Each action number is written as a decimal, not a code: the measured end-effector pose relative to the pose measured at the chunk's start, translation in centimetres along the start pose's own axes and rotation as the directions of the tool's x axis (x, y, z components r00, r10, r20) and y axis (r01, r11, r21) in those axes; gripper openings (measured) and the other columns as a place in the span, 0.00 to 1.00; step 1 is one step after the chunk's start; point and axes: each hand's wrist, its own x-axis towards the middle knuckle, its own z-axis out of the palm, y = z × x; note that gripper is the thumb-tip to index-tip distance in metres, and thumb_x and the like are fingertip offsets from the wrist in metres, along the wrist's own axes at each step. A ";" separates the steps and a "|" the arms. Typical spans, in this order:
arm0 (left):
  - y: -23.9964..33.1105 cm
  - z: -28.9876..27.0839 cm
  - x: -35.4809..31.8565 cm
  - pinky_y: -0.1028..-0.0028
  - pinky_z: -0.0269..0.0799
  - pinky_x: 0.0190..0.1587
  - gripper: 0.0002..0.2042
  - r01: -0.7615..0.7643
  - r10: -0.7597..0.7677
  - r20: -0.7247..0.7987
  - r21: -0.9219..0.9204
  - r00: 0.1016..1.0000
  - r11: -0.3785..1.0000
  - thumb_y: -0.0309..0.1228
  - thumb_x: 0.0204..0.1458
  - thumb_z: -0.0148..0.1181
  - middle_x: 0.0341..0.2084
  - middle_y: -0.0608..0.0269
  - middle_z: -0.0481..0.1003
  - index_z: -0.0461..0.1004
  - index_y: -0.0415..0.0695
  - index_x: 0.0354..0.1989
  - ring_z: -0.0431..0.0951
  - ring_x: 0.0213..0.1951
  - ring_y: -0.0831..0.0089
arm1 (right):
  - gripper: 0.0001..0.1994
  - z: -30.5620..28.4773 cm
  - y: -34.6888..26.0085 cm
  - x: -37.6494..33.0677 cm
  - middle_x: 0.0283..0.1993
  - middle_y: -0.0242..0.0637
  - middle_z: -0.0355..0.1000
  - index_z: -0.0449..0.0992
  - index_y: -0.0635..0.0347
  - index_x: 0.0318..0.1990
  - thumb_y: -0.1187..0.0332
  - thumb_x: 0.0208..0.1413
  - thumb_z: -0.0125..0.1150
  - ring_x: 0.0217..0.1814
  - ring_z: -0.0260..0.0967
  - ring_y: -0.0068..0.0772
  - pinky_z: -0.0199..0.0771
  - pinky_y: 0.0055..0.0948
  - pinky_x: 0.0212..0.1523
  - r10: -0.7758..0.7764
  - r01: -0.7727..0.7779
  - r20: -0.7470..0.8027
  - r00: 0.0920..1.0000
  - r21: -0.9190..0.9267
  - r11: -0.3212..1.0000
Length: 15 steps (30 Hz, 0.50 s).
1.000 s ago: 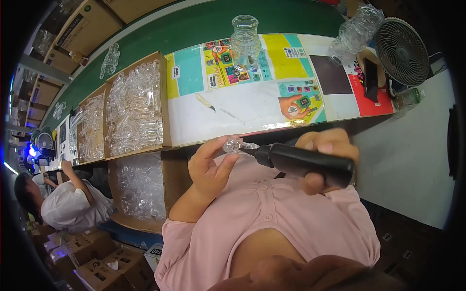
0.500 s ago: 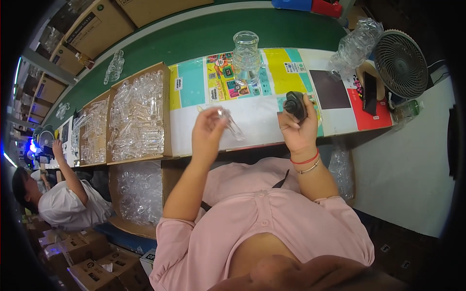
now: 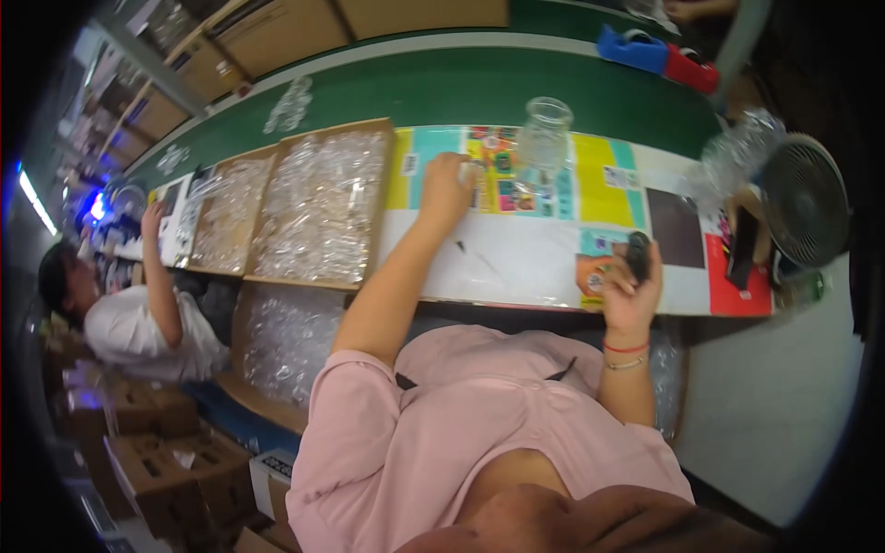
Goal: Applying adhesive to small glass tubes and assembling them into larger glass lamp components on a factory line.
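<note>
The left hand (image 3: pixel 449 189) reached out to eleven o'clock on the counter (image 3: pixel 516 267), fingers curled over something too small to tell beside the clear jar (image 3: pixel 544 143), while the right hand (image 3: pixel 630 293) held the black tool (image 3: pixel 638 256) upright at three o'clock, apparently kept ready.

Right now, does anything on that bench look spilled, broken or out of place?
Nothing stands out. The jar stands upright, the clear parts stay in their trays, the right hand holds a black tool, and the left hand reaches forward.
</note>
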 end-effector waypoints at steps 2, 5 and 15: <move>0.7 -2.7 -1.5 0.61 0.65 0.51 0.13 -0.055 0.055 0.032 -0.004 0.998 0.998 0.33 0.49 0.61 0.40 0.49 0.73 0.75 0.39 0.40 0.70 0.46 0.53 | 0.13 0.0 -0.4 0.1 0.31 0.43 0.70 0.71 0.64 0.40 0.61 0.61 0.51 0.15 0.52 0.19 0.54 0.13 0.12 0.037 -0.030 -0.067 0.997 0.109 0.994; -0.1 -7.3 -2.3 0.60 0.65 0.49 0.13 -0.066 0.068 -0.012 0.131 0.998 0.989 0.31 0.47 0.63 0.38 0.50 0.73 0.75 0.40 0.40 0.71 0.44 0.53 | 0.13 0.2 -0.7 0.2 0.28 0.39 0.63 0.67 0.65 0.38 0.61 0.61 0.50 0.16 0.52 0.19 0.53 0.14 0.11 0.055 -0.047 -0.056 0.997 0.131 0.990; -14.8 -22.1 -6.5 0.56 0.70 0.42 0.14 0.393 -0.557 -0.022 0.731 0.830 0.558 0.33 0.44 0.65 0.33 0.50 0.76 0.75 0.42 0.39 0.75 0.35 0.50 | 0.12 1.3 0.4 0.1 0.26 0.38 0.59 0.64 0.64 0.35 0.62 0.62 0.49 0.16 0.51 0.17 0.53 0.13 0.10 0.066 -0.066 0.005 0.998 0.132 0.989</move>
